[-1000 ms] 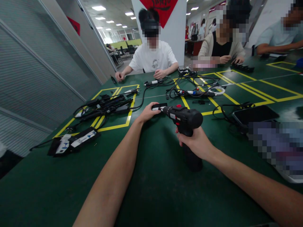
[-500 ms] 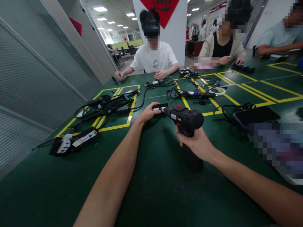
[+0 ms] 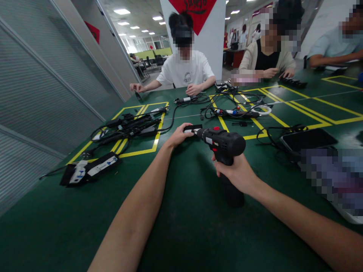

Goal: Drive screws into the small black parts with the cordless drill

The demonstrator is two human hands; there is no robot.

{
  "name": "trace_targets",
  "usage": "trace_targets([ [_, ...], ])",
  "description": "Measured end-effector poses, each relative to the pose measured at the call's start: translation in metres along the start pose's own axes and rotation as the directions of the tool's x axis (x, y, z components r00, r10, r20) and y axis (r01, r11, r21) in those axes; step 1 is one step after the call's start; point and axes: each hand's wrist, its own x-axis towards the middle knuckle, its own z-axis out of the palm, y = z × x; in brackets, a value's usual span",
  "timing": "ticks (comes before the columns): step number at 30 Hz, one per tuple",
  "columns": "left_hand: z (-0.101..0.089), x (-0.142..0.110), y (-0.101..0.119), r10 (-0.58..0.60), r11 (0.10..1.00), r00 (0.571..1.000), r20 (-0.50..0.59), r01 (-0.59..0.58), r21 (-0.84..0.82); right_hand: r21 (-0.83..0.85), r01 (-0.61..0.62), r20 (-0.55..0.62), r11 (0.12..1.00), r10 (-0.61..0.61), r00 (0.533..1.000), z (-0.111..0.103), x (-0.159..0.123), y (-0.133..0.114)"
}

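My right hand (image 3: pixel 236 172) is wrapped round the grip of a black cordless drill (image 3: pixel 222 141) with red buttons. The drill points left, and its chuck and bit reach the fingers of my left hand (image 3: pixel 180 135). Those fingers are closed on a small black piece (image 3: pixel 195 127) with a white part on its near side, at the tip of the bit. How the bit meets that piece is too small to tell. Both forearms extend over the green table (image 3: pixel 181 226), and the drill's battery base is low above or on the tabletop.
Black cables and tools (image 3: pixel 133 126) lie heaped at left, near black pieces with white labels (image 3: pixel 103 164). More cabled tools (image 3: pixel 238 112) lie ahead. A dark flat device (image 3: pixel 309 139) is at right. Across the table sits a person in a white shirt (image 3: pixel 187 70); others sit at right.
My hands, the drill and the black piece stay nearly still. The person across has raised and shifted a hand leftward near a small dark object. The view has moved slightly.
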Motion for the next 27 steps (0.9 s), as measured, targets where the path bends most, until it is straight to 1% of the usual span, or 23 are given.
trace_targets([
  [5,0.0005,-0.0002,0.0019,-0.012,1.000,1.000,0.004,0.012,-0.003,0.014,-0.004,-0.006,1.000,0.004,1.000,0.0009,0.0002,-0.0014],
  [17,0.0006,0.0005,-0.0003,0.017,1.000,1.000,-0.008,-0.017,-0.009,0.001,0.002,0.005,1.000,-0.002,1.000,-0.0007,0.0001,0.0001],
  [27,0.0014,-0.0002,0.0017,-0.012,0.999,1.000,-0.008,0.012,-0.033,0.027,-0.004,0.001,1.000,0.004,1.000,0.0021,0.0000,-0.0042],
])
